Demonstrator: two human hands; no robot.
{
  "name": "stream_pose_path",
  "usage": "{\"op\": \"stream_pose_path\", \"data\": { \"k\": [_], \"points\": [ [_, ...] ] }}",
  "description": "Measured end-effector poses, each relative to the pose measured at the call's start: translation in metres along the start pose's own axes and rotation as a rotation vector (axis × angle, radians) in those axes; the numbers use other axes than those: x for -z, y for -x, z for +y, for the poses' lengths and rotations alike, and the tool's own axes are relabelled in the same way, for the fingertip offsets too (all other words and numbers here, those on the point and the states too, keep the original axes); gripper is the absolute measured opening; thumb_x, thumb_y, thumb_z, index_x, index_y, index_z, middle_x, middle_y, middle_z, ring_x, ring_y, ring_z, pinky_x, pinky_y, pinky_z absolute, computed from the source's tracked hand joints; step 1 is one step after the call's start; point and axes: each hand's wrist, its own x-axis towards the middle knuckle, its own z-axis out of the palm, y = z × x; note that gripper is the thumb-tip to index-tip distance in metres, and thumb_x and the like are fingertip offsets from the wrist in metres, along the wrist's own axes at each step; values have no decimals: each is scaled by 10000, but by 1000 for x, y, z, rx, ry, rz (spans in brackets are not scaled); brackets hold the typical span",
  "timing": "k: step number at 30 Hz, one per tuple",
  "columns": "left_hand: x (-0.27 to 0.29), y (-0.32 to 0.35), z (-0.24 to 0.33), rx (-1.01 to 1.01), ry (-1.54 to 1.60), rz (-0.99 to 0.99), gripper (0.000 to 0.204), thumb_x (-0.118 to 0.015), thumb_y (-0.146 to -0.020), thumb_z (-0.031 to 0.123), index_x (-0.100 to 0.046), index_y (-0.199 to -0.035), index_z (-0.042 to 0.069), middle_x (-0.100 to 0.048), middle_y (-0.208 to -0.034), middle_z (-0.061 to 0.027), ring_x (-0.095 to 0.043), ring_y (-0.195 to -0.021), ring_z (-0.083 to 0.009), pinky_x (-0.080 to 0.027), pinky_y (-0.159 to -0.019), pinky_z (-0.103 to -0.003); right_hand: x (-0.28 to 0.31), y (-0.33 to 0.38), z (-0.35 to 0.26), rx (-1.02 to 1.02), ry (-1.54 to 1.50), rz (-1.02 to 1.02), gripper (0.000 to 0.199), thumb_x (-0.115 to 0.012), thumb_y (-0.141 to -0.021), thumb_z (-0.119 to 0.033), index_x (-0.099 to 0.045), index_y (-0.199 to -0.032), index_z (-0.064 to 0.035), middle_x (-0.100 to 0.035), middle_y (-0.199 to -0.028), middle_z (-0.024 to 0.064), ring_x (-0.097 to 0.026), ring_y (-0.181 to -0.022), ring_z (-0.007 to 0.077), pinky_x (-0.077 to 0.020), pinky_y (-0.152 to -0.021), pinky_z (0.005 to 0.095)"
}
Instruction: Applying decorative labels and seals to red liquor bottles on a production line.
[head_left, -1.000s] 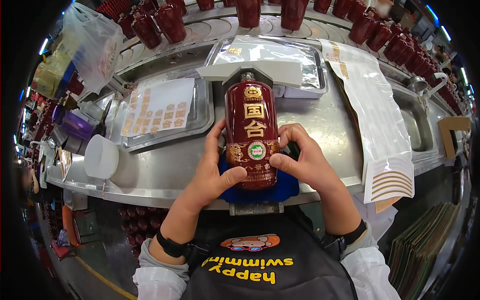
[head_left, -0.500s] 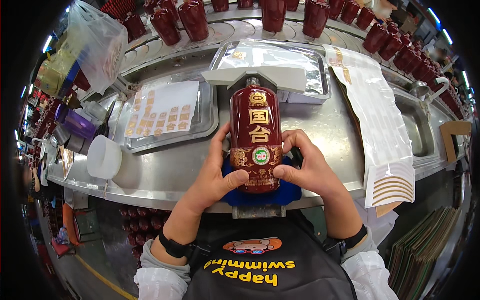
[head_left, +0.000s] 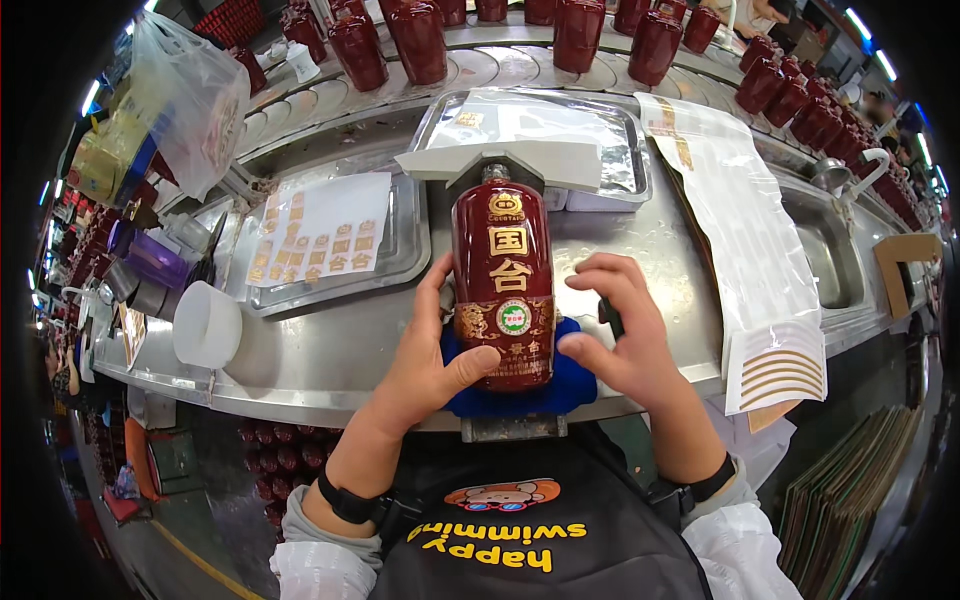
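A dark red glazed bottle (head_left: 503,265) with gold lettering and a green-and-white round emblem leans back in a holder with a blue pad (head_left: 575,382) at the counter's front edge. Its neck rests in a notched grey support (head_left: 493,172). My left hand (head_left: 425,350) grips the bottle's left side, thumb on the lower front. My right hand (head_left: 632,335) is just off the right side, thumb and forefinger apart; a small dark object (head_left: 611,316) is tucked in its palm, its kind unclear.
Gold stickers lie on a white sheet (head_left: 330,225) over a metal tray (head_left: 415,262) at left, beside a white round container (head_left: 207,325). Long label sheets (head_left: 735,220) lie at right near a sink (head_left: 828,255). Red bottles (head_left: 418,42) stand on the conveyor (head_left: 490,65) behind.
My right hand has come off the bottle, moving right, with its thumb and forefinger spread. My left hand stays on the bottle. Bottles on the conveyor behind have shifted to the right.
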Motion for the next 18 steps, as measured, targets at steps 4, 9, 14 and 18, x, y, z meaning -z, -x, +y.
{"op": "stream_pose_path", "data": {
  "k": [4, 9, 14, 18],
  "points": [
    [0, 1, 1, 22, 9, -6, 1152, -733, -731, 614, -136, -1479, -27, -326, -1455, -244, -307, -1377, -322, -236, -1128, -410, 7, 16, -9, 303, 270, -97, 602, -789, -740, -265, -589, -1291, -127, -477, -1226, 165, -477, -1118, 341, -392, -981, 449],
    [0, -1, -3, -16, -4, -5, 1163, -711, -737, 637, -133, -1478, -48, -293, -1478, -253, -272, -1400, -335, -206, -1139, -414, 0, 26, -6, 340, 275, -166, 607, -774, -734, -265, -588, -1302, -159, -469, -1268, 174, -477, -1128, 371, -394, -986, 473],
    [4, 0, -7, -52, -44, -11, 1163, -697, -749, 638, -125, -1480, -63, -271, -1493, -264, -239, -1417, -345, -184, -1148, -418, -2, 23, -8, 370, 284, -163, 627, -789, -701, -256, -597, -1293, -176, -467, -1292, 178, -477, -1134, 374, -411, -974, 474],
    [4, -1, -7, -38, -55, -36, 1162, -684, -755, 644, -116, -1485, -59, -259, -1500, -267, -226, -1423, -347, -171, -1152, -418, -1, 24, -9, 385, 321, -162, 634, -794, -689, -260, -602, -1287, -176, -467, -1295, 178, -479, -1133, 377, -417, -968, 468]
  ]
}}
